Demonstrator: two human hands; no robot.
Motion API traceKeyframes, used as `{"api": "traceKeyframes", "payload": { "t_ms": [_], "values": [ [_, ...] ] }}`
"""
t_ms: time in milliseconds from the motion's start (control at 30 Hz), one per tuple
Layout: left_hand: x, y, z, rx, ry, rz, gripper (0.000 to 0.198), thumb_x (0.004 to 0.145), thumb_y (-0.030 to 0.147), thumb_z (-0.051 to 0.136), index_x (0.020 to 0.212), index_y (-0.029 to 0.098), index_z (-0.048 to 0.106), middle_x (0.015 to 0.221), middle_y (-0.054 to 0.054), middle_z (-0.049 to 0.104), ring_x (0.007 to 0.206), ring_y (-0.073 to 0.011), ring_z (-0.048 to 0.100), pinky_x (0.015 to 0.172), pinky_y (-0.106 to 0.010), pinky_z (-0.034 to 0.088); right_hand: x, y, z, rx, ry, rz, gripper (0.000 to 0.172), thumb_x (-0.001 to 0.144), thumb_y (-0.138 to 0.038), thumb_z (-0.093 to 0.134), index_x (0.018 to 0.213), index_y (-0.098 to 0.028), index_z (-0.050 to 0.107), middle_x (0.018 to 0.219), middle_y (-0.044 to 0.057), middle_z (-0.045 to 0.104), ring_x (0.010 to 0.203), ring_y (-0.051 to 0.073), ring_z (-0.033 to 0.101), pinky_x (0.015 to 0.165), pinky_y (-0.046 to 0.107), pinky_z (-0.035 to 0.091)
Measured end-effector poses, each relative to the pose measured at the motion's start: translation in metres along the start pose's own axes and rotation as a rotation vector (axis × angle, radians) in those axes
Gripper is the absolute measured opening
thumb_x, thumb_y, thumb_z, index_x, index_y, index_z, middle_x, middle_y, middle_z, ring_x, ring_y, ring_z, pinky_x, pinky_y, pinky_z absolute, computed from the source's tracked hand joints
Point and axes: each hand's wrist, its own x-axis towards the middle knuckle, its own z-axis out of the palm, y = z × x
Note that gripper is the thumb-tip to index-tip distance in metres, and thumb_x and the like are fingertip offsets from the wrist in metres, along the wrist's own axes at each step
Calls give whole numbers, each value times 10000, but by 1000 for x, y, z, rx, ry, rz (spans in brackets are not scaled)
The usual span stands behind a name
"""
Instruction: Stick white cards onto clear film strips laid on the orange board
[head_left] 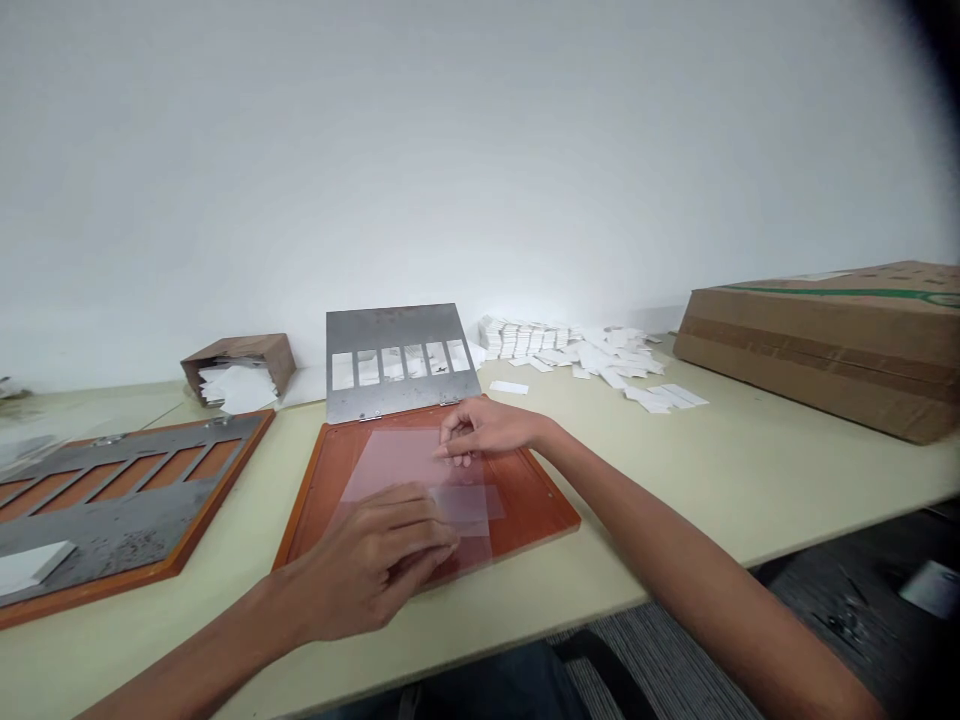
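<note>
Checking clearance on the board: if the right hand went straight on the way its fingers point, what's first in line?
The translucent plastic sheet lying on the orange board. The right hand's fingertips look at or just above it, though depth is hard to judge from this view.

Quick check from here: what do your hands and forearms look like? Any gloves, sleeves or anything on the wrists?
Your left hand and right hand are bare: no gloves, rings or wristbands show. Your forearms are bare too, with no sleeves, cables or markings in view.

Translucent film sheets (390,465), overlapping, lying flat on an orange board (525,510)
</note>
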Motion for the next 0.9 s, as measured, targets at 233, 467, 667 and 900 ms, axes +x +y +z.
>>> {"api": "traceKeyframes", "payload": {
  "t_ms": [233,467,667,900],
  "values": [
    [23,-5,-6,240,-223,43,357,1035,158,475,1331,314,601,1422,-34,604,1288,-238,548,1077,-399,411,-1,-7,11,31,345,-85,431,828,-535,736,693,-139,630,631,-1,594,600,106,549,613,234,430],
    [30,-5,-2,150,-229,-183,381,1025,310,518,1404,266,512,1361,-63,627,1233,-260,581,1057,-416,457,-71,-3,43,-80,705,-145,496,862,-546,711,618,-171,497,573,-41,437,541,82,370,524,239,290],
    [31,-15,2,214,-227,-125,291,1040,246,452,1300,237,583,1120,-65,705,1004,-247,650,900,-392,502,-123,11,70,-614,342,-373,300,938,-488,658,1063,-226,736,837,28,685,716,135,611,631,283,425],
    [19,-31,19,258,22,-311,451,1054,257,410,1503,297,385,1139,-52,722,981,-236,684,829,-370,544,-120,10,71,-701,212,-378,410,978,-523,590,1304,-292,679,962,25,652,827,141,622,746,292,445]
  ]
}}
